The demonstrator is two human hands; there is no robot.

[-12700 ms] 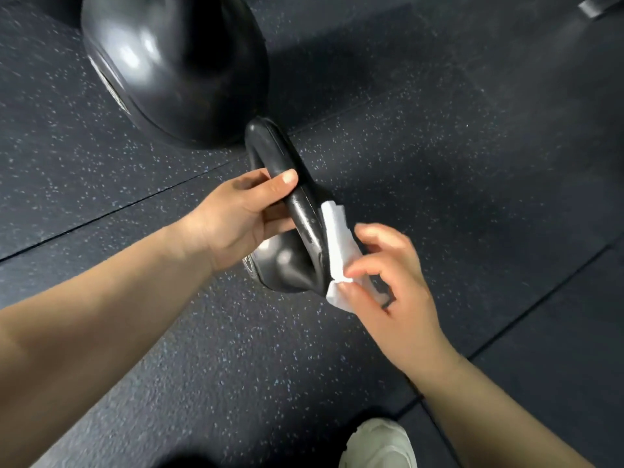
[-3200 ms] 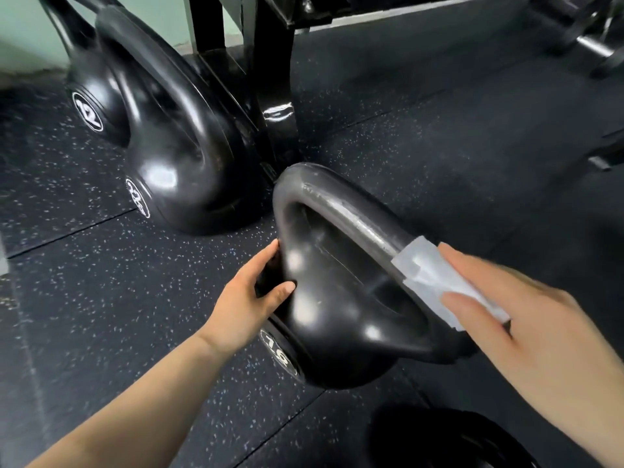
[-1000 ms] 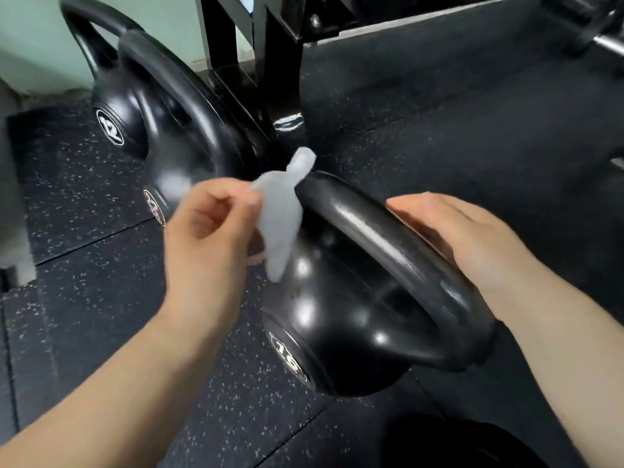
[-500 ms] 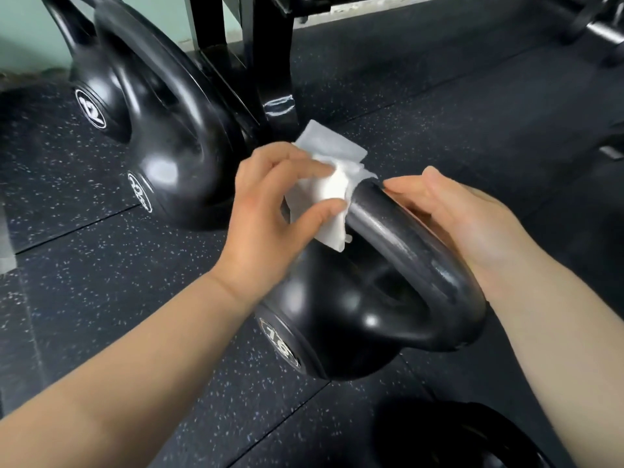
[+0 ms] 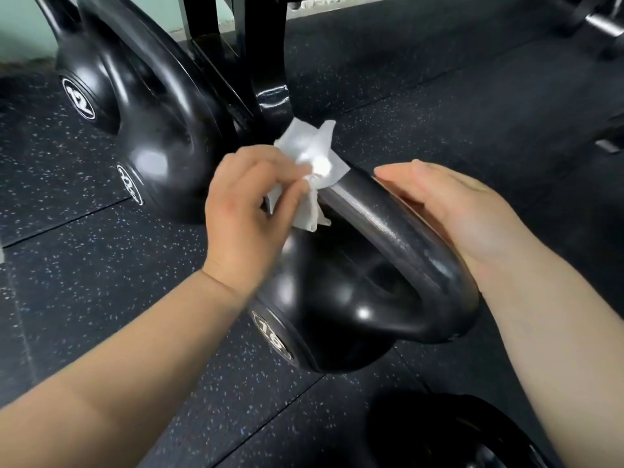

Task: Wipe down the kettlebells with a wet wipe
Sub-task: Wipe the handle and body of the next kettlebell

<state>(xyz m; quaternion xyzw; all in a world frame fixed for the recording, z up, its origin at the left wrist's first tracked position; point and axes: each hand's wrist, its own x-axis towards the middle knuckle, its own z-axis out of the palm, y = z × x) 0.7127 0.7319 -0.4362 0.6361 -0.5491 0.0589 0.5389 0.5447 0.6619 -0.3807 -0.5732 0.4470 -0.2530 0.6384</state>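
Floor (image 5: 439, 106): dark speckled rubber tiles, seams visible | kettlebell (image 5: 344, 315): black, marked 16, frame centre | left hand (image 5: 246, 217): pinching white wet wipe (image 5: 314, 170) onto handle top | right hand (image 5: 452, 211): fingers extended, cupped against handle | upper left: two more kettlebells (image 5: 141, 106), black rack post (image 5: 266, 59), pale green wall (image 5: 23, 32)

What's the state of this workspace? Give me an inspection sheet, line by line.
Surface: dark speckled rubber floor, seams between tiles.
Job's things: wipe bunched on the handle of the 16 kettlebell, which is tilted.
Clutter: 12 kettlebell and a larger kettlebell behind; a dark round object at the bottom edge.
Grippers: left hand pinches the wipe; right hand rests on the handle.
Cables: nothing seen.
Surroundings: black rack post, pale wall.
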